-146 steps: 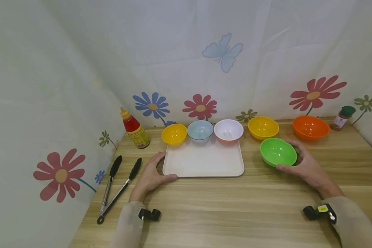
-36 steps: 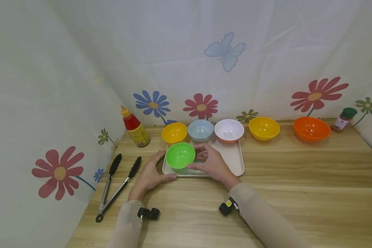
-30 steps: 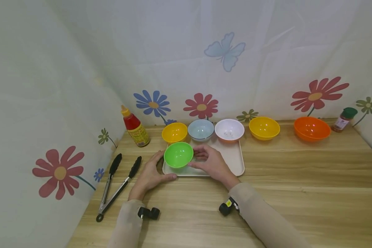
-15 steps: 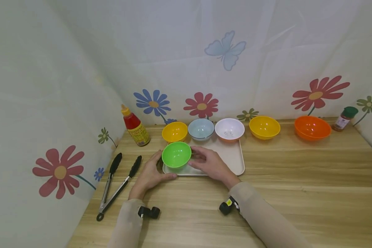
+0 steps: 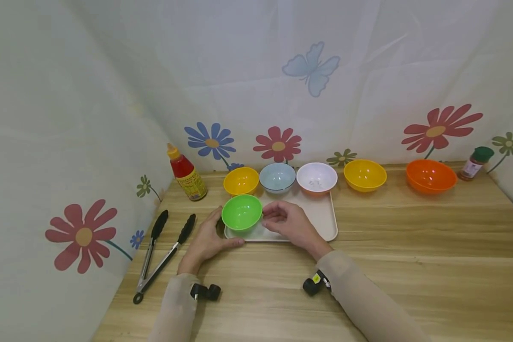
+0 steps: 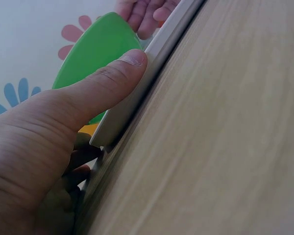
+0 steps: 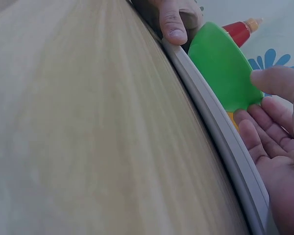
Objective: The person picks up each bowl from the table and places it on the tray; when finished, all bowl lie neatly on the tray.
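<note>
The green bowl [image 5: 242,213] stands on the left part of the white tray [image 5: 308,218], in front of a small yellow bowl [image 5: 241,181]. My left hand [image 5: 206,242] holds the tray's front left corner, its thumb along the front rim and its fingers at the left side. In the left wrist view the thumb [image 6: 110,83] overlaps the bowl's lower part. My right hand [image 5: 292,224] is just right of the bowl, fingers loosely bent with their tips right beside its wall. In the right wrist view the fingertips [image 7: 255,110] show at the bowl's side.
A light blue bowl [image 5: 278,178] and a white bowl [image 5: 316,177] line the tray's back edge. Farther right stand another yellow bowl [image 5: 365,175], an orange bowl [image 5: 431,176] and a green-capped jar [image 5: 475,164]. Left are a red sauce bottle [image 5: 188,175] and spread tongs [image 5: 158,266].
My right hand has carried the green bowl left from the table's right side onto the tray, and its fingers have just loosened from the rim. My left hand has stayed at the corner.
</note>
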`<state>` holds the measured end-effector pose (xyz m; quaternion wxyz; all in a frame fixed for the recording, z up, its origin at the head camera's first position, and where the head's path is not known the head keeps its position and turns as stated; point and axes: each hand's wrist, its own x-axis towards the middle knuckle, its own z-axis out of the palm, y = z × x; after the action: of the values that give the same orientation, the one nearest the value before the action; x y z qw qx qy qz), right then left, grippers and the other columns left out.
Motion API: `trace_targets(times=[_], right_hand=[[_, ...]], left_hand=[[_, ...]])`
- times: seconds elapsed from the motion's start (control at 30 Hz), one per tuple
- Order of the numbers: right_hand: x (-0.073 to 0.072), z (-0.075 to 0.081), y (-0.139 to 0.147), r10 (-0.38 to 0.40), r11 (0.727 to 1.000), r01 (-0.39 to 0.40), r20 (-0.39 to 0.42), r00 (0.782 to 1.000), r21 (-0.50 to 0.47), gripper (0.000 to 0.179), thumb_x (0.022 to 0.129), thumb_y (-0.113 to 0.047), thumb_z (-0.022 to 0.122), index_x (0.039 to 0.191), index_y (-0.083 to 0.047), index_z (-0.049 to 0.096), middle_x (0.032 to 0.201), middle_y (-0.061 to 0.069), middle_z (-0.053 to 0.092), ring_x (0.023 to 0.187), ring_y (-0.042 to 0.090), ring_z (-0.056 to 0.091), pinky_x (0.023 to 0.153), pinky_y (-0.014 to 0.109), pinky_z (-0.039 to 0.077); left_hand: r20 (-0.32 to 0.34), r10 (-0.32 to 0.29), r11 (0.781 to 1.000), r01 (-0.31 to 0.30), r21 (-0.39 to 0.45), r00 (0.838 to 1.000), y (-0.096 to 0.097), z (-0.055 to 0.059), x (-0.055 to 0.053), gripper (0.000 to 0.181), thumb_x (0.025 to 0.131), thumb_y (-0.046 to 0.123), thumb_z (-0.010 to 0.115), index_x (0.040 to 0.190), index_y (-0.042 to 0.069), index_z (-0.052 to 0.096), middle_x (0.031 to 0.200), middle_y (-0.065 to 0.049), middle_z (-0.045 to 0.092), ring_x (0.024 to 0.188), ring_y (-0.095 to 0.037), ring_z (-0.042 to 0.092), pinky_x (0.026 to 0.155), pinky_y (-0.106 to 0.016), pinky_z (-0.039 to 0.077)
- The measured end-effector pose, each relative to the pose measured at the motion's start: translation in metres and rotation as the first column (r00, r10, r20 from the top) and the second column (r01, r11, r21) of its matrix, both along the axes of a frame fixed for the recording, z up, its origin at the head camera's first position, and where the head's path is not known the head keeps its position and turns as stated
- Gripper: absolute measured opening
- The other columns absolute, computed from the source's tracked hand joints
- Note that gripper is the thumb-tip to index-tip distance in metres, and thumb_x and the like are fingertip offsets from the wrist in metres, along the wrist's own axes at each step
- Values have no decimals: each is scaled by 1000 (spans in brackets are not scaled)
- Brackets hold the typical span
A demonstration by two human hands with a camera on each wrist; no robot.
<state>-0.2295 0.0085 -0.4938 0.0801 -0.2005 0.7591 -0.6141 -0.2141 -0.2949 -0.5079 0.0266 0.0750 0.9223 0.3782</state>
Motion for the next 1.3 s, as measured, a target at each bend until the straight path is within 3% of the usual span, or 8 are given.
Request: trace_targets(times=[0.2, 0.43, 0.73, 1.0, 1.17, 1.3], right_hand=[[-1, 1, 1, 24, 1000, -24, -14, 1000, -8, 43, 98, -17, 89, 138, -12, 73, 132, 6, 78, 116, 22, 75, 104, 32, 65], [-3, 2, 5, 42, 998, -43, -33, 999, -42, 46, 98, -15, 89, 139, -5, 72, 134, 13, 78, 117, 27, 76, 103, 33, 65], [-5, 20, 22, 23, 995, -30, -64, 998, -97, 58, 98, -19, 88, 149, -4, 64, 146, 16, 69, 132, 30, 69, 111, 37, 62], [-8, 46, 57, -36, 988, 13, -150, 988, -153, 57, 99, -15, 87, 150, -12, 63, 148, 17, 67, 136, 45, 64, 114, 48, 61], [-11, 64, 88, -109, 971, 72, -156, 982, -229, 63, 98, -6, 87, 154, -6, 59, 152, 12, 62, 140, 38, 61, 115, 42, 60], [-12, 76, 117, -188, 961, 144, -175, 966, -237, 70, 97, -4, 87, 158, -7, 53, 157, 8, 58, 145, 33, 57, 117, 34, 57]], left_hand=[[-13, -3, 1000, 3, 0, 1000, 1, 1, -1, 132, 69, 67, 102, 175, 23, 36, 182, -9, 34, 168, -39, 31, 137, -65, 25], [-21, -8, 1000, 8, 1, 1000, 1, 1, 0, 132, 69, 64, 103, 175, 22, 36, 182, -9, 33, 168, -40, 30, 137, -65, 24], [-24, -2, 1000, 2, 10, 1000, 1, -1, 1, 132, 69, 63, 104, 175, 23, 37, 182, -8, 34, 168, -39, 31, 137, -64, 24], [-28, -8, 1000, 9, 8, 1000, 1, -1, 1, 132, 68, 63, 104, 175, 23, 36, 182, -7, 34, 168, -38, 30, 138, -63, 24], [-20, -4, 1000, 4, 5, 1000, 1, -1, 1, 133, 69, 63, 104, 176, 23, 35, 182, -8, 32, 168, -39, 29, 137, -64, 24], [-15, 4, 1000, -4, 4, 1000, 1, 0, 1, 134, 68, 63, 104, 176, 22, 35, 183, -9, 32, 168, -38, 29, 138, -63, 23]])
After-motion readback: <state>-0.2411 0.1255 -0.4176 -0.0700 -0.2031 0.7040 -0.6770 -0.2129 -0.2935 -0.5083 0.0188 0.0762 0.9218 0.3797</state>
